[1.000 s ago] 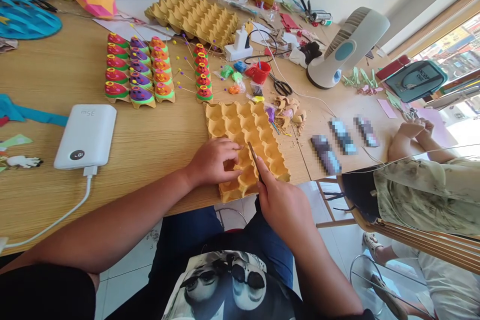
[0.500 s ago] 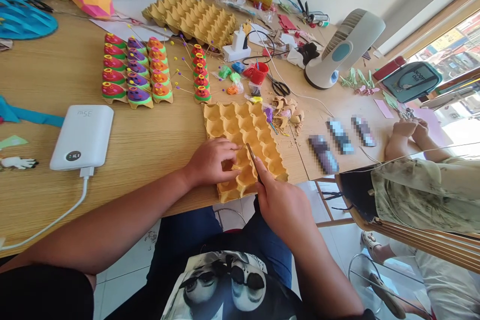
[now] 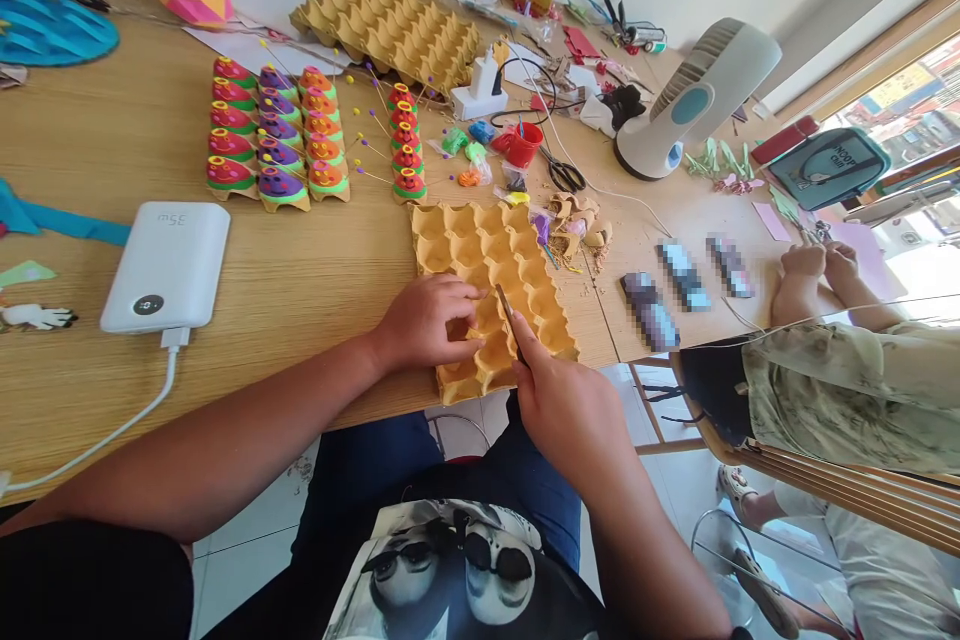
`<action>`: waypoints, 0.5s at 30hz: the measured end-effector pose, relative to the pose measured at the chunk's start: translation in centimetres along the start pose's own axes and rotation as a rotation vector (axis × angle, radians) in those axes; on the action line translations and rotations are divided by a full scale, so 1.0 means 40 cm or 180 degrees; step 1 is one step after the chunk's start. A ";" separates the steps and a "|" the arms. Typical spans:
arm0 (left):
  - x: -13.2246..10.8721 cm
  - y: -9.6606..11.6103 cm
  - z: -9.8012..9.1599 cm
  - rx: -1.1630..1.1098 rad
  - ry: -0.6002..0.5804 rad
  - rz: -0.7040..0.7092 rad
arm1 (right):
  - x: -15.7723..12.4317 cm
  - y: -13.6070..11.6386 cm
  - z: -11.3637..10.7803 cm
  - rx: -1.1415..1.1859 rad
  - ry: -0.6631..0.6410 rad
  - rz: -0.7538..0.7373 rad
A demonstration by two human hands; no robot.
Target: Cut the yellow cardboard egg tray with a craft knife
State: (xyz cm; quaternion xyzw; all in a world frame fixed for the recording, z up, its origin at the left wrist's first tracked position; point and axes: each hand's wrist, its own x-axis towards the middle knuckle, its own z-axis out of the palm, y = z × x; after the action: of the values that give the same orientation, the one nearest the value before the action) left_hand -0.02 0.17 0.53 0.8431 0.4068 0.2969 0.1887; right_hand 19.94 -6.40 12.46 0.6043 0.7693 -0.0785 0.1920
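Power bank (image 3: 166, 265) at left bears an upside-down "35W". Next, the left hand (image 3: 431, 320) rests on the egg tray (image 3: 495, 255), thumb and fingers parted; whether it grips, I cannot tell. The tray lies at the table's (image 3: 300, 270) near edge, long axis running away from the body, far end leaning left. The right hand (image 3: 574, 415) clasps a knife (image 3: 508, 313), tip forward and leftward. Farther right, a teal bag's (image 3: 832, 165) partly legible lettering includes "Chill".

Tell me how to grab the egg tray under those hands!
Probably pinch the egg tray by its far left corner, coming from the left. Its wavy rim is bare there, clear of both hands. Red and green painted cups stand just beyond, so avoid the far side. The left hand covers the nearer left part, and the right hand aims a thin dark tool at the middle.
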 end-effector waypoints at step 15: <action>-0.001 -0.001 0.005 -0.0012 0.0011 -0.0037 | 0.020 -0.015 -0.027 -0.0130 -0.0082 0.0054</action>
State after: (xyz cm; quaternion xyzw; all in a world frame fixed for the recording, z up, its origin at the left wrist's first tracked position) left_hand 0.06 0.14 0.34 0.8398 0.4115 0.2981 0.1913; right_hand 18.99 -5.45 13.06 0.6056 0.7631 -0.0690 0.2149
